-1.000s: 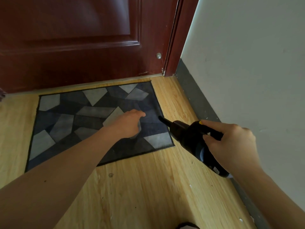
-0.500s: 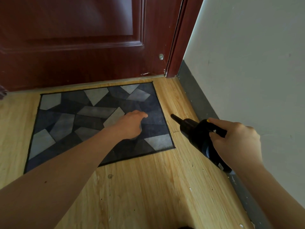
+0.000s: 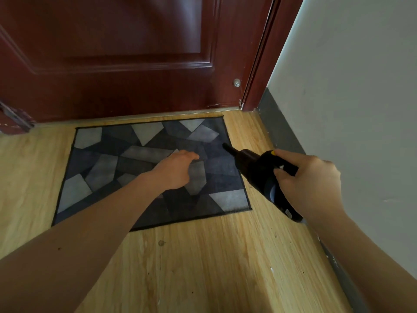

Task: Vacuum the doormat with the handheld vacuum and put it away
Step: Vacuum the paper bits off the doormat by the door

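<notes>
Maroon door (image 3: 112, 53) behind doormat (image 3: 101, 168), grey wall (image 3: 361, 86) R.

A rectangular fabric doormat (image 3: 108, 168) is patterned in angular light-grey, charcoal and dark-blue patches, edged in black. A black plastic handheld vacuum (image 3: 251, 164) is accented in yellow. A panelled wooden door (image 3: 112, 64) is finished dark red-brown.

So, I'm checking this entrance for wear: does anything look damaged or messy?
Yes. The door looks chipped and scuffed at its lower left edge. Small white flecks and dark specks dot the wooden floor near the baseboard. The doormat lies flat, roughly square to the door.
</notes>
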The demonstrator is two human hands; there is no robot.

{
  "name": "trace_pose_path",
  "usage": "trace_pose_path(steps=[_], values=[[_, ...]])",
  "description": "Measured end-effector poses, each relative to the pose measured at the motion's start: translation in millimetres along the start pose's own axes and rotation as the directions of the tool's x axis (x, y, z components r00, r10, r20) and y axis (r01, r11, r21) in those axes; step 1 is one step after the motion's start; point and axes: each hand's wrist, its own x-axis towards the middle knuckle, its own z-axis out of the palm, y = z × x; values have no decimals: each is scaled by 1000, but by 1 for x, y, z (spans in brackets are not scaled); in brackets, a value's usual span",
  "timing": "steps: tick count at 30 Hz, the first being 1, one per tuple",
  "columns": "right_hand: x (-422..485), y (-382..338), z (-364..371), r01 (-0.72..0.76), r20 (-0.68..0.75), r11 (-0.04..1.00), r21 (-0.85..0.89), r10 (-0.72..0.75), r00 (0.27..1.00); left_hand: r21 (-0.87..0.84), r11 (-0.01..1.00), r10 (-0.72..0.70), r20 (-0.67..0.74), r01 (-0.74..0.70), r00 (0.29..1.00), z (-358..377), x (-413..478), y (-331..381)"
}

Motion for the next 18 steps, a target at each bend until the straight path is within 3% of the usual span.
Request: trace_pose_path(steps=[18], values=[[-34,-70,42,256,240,946,201,-300,923,-73,971,-236,-109,229,966,-17,-61,-84]])
